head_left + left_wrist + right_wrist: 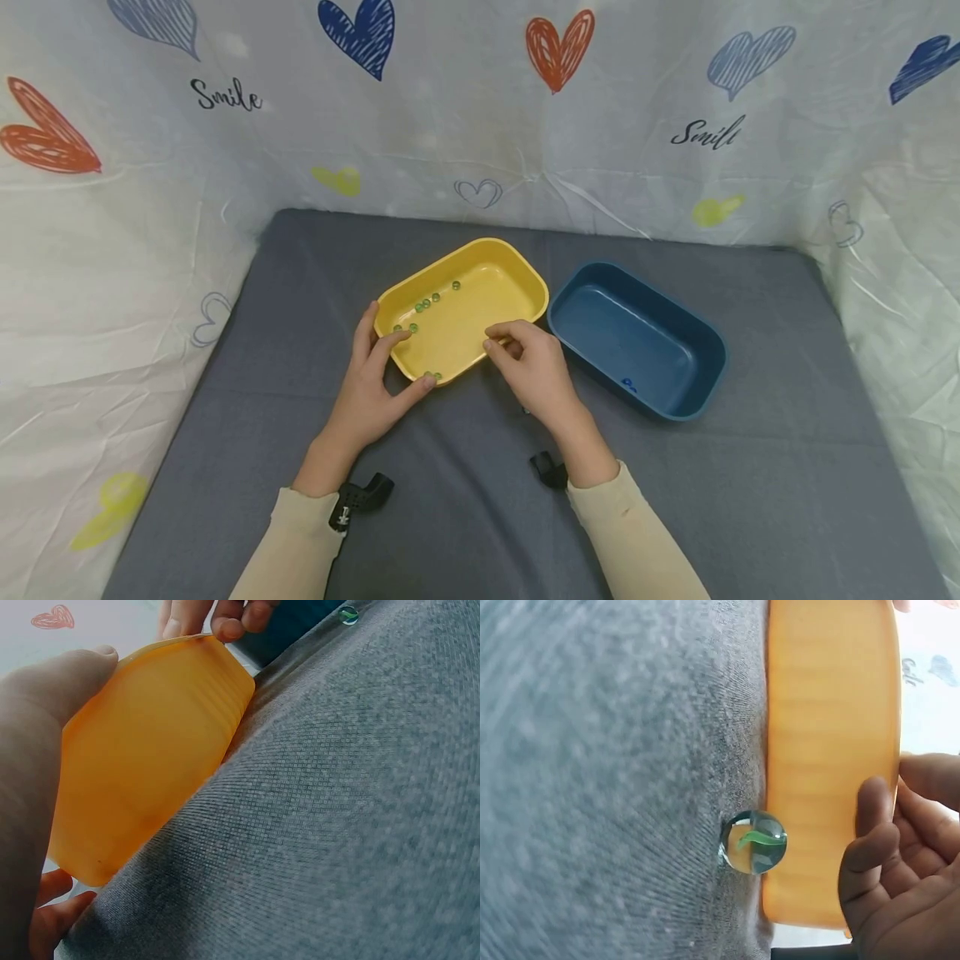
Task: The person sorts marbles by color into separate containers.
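A yellow tray (491, 296) lies at a slant on the grey cloth, holding several green marbles (427, 303) toward its left end. My left hand (367, 396) grips that left end, its thumb on the near rim and its fingers about the far side. At the near right edge, my right hand (534, 371) has its fingers curled at the rim, some outside the wall, with fingertips over the edge. Whether a marble sits between its fingertips is hidden. One clear marble with a green swirl (754, 841) rests on the cloth beside the tray, below my right hand.
Right of the yellow tray stands a blue tray (637, 333), its corner close to it. Small blue pieces (628, 385) lie near its front wall. A white sheet with printed hearts (465, 117) hangs behind and at both sides.
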A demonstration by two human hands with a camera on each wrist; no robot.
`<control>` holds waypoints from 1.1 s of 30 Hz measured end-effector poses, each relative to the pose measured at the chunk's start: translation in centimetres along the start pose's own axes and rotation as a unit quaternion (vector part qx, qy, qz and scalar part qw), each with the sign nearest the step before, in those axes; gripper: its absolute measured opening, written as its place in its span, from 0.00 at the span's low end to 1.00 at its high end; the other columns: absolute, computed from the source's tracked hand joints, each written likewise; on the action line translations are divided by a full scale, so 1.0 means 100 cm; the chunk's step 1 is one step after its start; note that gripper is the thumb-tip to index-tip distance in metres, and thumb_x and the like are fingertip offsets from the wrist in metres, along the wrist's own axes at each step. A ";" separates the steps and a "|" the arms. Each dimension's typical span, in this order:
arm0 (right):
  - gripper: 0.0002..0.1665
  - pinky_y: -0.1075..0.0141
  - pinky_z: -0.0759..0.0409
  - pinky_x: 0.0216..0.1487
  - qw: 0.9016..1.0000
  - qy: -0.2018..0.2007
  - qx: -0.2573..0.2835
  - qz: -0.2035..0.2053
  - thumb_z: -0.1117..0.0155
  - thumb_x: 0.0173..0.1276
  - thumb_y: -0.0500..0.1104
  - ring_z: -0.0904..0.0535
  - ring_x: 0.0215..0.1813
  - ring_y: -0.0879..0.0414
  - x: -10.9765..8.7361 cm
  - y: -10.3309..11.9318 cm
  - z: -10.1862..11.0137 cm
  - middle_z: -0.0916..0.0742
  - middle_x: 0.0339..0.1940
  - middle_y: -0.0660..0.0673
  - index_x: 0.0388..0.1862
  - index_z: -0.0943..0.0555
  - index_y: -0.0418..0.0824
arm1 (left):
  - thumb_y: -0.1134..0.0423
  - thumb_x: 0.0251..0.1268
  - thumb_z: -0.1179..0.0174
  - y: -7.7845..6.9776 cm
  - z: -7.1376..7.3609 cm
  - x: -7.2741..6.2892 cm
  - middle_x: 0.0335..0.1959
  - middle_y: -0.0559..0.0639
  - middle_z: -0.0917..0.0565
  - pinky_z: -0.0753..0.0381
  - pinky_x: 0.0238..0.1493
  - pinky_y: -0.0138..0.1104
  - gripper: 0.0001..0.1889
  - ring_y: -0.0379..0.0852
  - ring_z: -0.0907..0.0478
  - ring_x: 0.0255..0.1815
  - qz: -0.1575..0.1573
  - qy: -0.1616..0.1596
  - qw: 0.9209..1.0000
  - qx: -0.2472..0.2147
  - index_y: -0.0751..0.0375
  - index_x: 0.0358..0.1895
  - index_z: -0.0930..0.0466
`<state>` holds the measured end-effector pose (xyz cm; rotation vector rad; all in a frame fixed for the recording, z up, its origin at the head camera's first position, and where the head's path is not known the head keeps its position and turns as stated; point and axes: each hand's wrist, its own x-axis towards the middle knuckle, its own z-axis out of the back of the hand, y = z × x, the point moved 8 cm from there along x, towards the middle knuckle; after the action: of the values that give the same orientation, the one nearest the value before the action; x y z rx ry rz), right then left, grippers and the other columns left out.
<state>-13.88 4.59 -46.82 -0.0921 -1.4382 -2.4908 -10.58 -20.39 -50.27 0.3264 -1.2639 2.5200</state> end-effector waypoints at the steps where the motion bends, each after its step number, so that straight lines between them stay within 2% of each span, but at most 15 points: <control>1: 0.12 0.58 0.15 0.41 1.000 -0.004 0.003 0.005 0.26 0.79 0.42 0.17 0.38 0.57 0.000 0.001 0.001 0.10 0.43 0.50 0.55 0.09 0.37 | 0.48 0.65 0.20 -0.001 0.000 0.000 0.92 0.54 0.59 0.35 0.76 0.64 0.39 0.60 0.49 0.89 0.001 0.001 1.000 0.000 0.61 0.74 0.23; 7: 0.11 0.58 0.14 0.44 0.999 -0.028 0.018 0.030 0.25 0.77 0.40 0.16 0.38 0.58 -0.004 0.004 0.010 0.10 0.43 0.51 0.54 0.09 0.37 | 0.49 0.65 0.20 -0.001 0.000 0.001 0.92 0.56 0.58 0.34 0.76 0.65 0.38 0.61 0.49 0.89 0.007 0.004 1.000 0.002 0.59 0.75 0.23; 15: 0.10 0.61 0.17 0.39 0.998 -0.046 0.017 0.031 0.23 0.75 0.38 0.18 0.36 0.57 -0.013 0.002 0.021 0.11 0.39 0.51 0.52 0.08 0.37 | 0.49 0.66 0.20 -0.002 -0.001 0.000 0.92 0.54 0.60 0.35 0.76 0.66 0.38 0.61 0.51 0.90 0.003 0.006 1.000 -0.007 0.61 0.74 0.24; 23: 0.11 0.62 0.19 0.34 0.999 -0.025 0.009 0.019 0.23 0.75 0.40 0.18 0.32 0.58 -0.022 -0.005 0.025 0.09 0.42 0.51 0.54 0.08 0.41 | 0.52 0.64 0.19 -0.001 -0.002 0.000 0.92 0.53 0.60 0.34 0.75 0.65 0.38 0.60 0.50 0.89 0.007 0.005 1.000 -0.002 0.59 0.74 0.23; 33: 0.13 0.60 0.22 0.29 0.999 0.023 -0.006 -0.022 0.24 0.76 0.41 0.22 0.27 0.55 -0.032 -0.015 0.024 0.14 0.34 0.52 0.55 0.09 0.38 | 0.53 0.64 0.19 0.000 -0.002 -0.001 0.92 0.56 0.59 0.34 0.75 0.65 0.38 0.60 0.50 0.89 0.000 0.003 1.000 -0.002 0.62 0.74 0.23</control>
<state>-11.40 8.01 -47.42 -0.0050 -1.4230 -2.5197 -10.57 -20.29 -50.42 0.3182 -1.2661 2.5176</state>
